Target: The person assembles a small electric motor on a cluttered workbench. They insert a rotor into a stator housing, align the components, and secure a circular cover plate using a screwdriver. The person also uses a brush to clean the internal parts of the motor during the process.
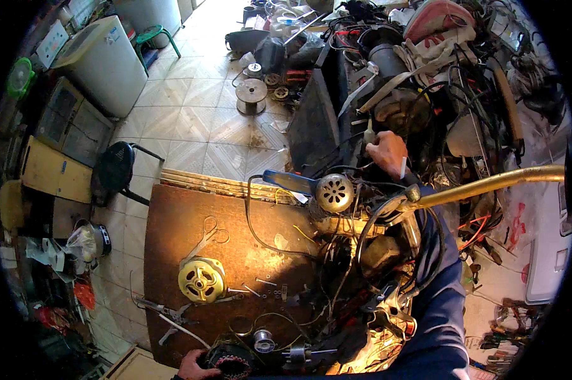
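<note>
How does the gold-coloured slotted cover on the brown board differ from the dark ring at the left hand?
Colour: the slotted cover is gold-coloured; the dark ring is mostly black, with reddish and pale bits inside.
Middle: the cover has a hub among its slots, while the ring has a wide opening.
Contact: the left hand holds the ring; neither hand touches the cover.
Both are round.

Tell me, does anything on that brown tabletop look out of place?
Loose screws lie scattered beside the round gold metal cover, uncontained, so they look stray; whether they belong there, I can't tell.
</note>
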### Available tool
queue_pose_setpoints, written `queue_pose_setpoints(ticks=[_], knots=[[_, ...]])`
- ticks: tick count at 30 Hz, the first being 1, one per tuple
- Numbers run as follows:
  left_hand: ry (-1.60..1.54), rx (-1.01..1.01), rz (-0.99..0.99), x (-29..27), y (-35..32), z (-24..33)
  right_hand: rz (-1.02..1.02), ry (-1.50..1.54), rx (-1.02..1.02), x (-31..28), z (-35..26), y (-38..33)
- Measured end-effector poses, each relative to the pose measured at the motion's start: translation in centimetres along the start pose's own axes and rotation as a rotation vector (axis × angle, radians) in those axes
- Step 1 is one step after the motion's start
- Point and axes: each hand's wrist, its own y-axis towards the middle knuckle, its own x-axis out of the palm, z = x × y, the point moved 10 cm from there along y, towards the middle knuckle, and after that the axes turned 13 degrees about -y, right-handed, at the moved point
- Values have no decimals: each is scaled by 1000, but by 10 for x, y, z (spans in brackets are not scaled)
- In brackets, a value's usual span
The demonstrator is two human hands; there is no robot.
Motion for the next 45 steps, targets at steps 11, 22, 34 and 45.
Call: queue_pose_setpoints(ticks=[11,22,34,45], knots=[[-45,23,7,4,6,-28,-87,50,6,-7,1,12],[-110,164,64,-7,12,-38,-64,420,13,20,52,3],[-321,350,-84,4,2,47,63,875,664,-123,85,-451],[-577,294,-349,16,-11,64,-94,1323,1059,-3,-54,-682]])
